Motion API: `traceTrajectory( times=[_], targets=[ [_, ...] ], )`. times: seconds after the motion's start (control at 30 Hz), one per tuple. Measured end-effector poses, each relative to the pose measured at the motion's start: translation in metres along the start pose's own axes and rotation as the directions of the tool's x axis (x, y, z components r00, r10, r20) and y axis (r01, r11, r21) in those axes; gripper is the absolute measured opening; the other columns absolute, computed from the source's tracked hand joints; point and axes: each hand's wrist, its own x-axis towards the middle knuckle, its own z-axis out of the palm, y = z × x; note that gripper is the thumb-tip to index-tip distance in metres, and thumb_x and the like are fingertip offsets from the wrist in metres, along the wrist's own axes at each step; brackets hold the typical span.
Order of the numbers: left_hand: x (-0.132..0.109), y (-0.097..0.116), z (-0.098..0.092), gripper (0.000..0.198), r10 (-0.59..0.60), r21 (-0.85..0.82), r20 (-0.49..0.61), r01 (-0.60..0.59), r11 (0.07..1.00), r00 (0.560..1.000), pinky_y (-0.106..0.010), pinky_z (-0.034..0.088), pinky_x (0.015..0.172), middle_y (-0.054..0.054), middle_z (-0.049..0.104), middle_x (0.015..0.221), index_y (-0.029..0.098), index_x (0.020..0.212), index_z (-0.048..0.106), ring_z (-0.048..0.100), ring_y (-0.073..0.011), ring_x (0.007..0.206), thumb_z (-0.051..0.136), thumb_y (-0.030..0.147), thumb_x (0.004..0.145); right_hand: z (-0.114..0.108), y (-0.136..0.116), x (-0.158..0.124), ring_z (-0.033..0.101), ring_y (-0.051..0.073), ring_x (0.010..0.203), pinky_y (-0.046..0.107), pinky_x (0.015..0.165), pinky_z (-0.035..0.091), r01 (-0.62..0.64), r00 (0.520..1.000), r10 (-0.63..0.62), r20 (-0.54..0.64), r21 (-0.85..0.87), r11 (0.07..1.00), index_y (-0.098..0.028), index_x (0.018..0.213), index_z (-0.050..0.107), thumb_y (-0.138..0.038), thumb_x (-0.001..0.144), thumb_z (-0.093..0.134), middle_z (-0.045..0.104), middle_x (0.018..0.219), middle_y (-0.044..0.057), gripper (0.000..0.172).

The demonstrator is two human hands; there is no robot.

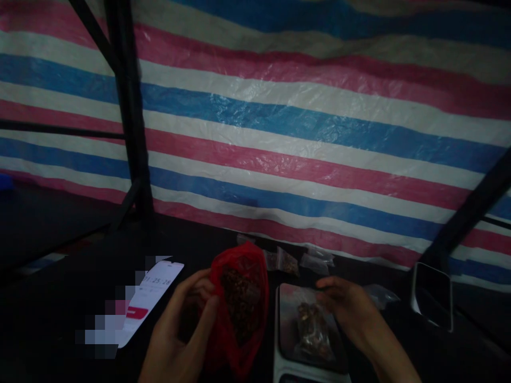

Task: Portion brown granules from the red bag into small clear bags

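- Left hand, left of the scale, grips the near side of the red bag between thumb and curled fingers; this seems to keep its mouth open, with brown dried bits showing inside.
- Right hand reaches over the scale's right edge, fingers drawn close together; I cannot tell whether they pinch anything.
- Clear bag with brown pieces lies on the scale's plate, presumably so its weight can be read.
- Small clear bags lie beyond the scale, probably to be within reach; another flat bag is to its right.
- Lit phone lies well left of the scale, digits showing.
- Dark bench runs under the scale; behind stand a striped sheet and black post, in dim light.
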Motion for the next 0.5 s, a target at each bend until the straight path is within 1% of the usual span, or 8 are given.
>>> traceTrajectory(
  times=[0.1,0.17,0.27,0.37,0.43,0.5],
  targets=[
    [-0.001,-0.002,-0.002,0.039,0.085,0.098,-0.047,-0.080,0.992,0.995,-0.030,0.065,0.079,-0.004,0.077,0.098,0.025,0.111,0.069,0.076,-0.0231,0.090,0.069,0.056,0.087,0.007,0.010,0.004,0.077,0.029,0.074,0.038,0.069,0.054,0.005,0.999,-0.006,-0.036,-0.036,0.999,-0.021,0.086,0.075,-0.033,0.069,0.068,0.082,0.079,0.009,0.023],
    [-0.002,-0.006,-0.003,0.033,0.148,0.169,-0.064,-0.136,0.976,0.987,-0.030,0.065,0.081,-0.005,0.078,0.103,0.026,0.109,0.070,0.077,-0.0227,0.092,0.066,0.053,0.091,0.009,0.009,0.005,0.079,0.030,0.079,0.039,0.074,0.056,-0.002,0.999,0.000,-0.043,-0.056,0.998,-0.021,0.088,0.075,-0.036,0.073,0.066,0.083,0.085,0.009,0.023],
    [-0.003,-0.014,-0.005,0.027,0.262,0.230,-0.063,-0.242,0.943,0.963,-0.028,0.064,0.081,-0.004,0.078,0.105,0.027,0.108,0.070,0.077,-0.0212,0.093,0.062,0.050,0.096,0.003,0.003,0.005,0.079,0.029,0.084,0.039,0.079,0.056,-0.021,0.998,0.016,-0.055,-0.093,0.995,-0.022,0.088,0.076,-0.037,0.075,0.064,0.084,0.088,0.009,0.024],
    [-0.004,-0.019,-0.007,0.021,0.374,0.279,-0.029,-0.352,0.893,0.927,-0.025,0.063,0.076,-0.002,0.078,0.101,0.028,0.105,0.070,0.077,-0.0193,0.089,0.059,0.045,0.099,-0.005,-0.003,0.003,0.078,0.029,0.086,0.037,0.080,0.054,-0.035,0.998,0.029,-0.048,-0.123,0.992,-0.022,0.087,0.076,-0.039,0.075,0.061,0.083,0.087,0.009,0.025],
    [-0.005,-0.021,-0.008,0.017,0.410,0.309,-0.018,-0.385,0.870,0.912,-0.025,0.062,0.075,0.000,0.077,0.099,0.029,0.105,0.070,0.076,-0.0183,0.087,0.058,0.042,0.101,-0.007,-0.004,0.002,0.077,0.030,0.087,0.037,0.079,0.053,-0.033,0.999,0.028,-0.035,-0.135,0.990,-0.021,0.088,0.077,-0.041,0.075,0.059,0.083,0.089,0.009,0.029],
    [-0.007,-0.023,-0.009,0.014,0.420,0.316,-0.028,-0.390,0.865,0.907,-0.025,0.061,0.075,0.001,0.075,0.098,0.031,0.106,0.068,0.074,-0.0178,0.086,0.058,0.040,0.101,-0.006,-0.003,0.001,0.076,0.030,0.086,0.037,0.077,0.052,-0.024,1.000,0.023,-0.008,-0.156,0.988,-0.020,0.092,0.077,-0.042,0.076,0.057,0.082,0.090,0.010,0.034]
  ],
)
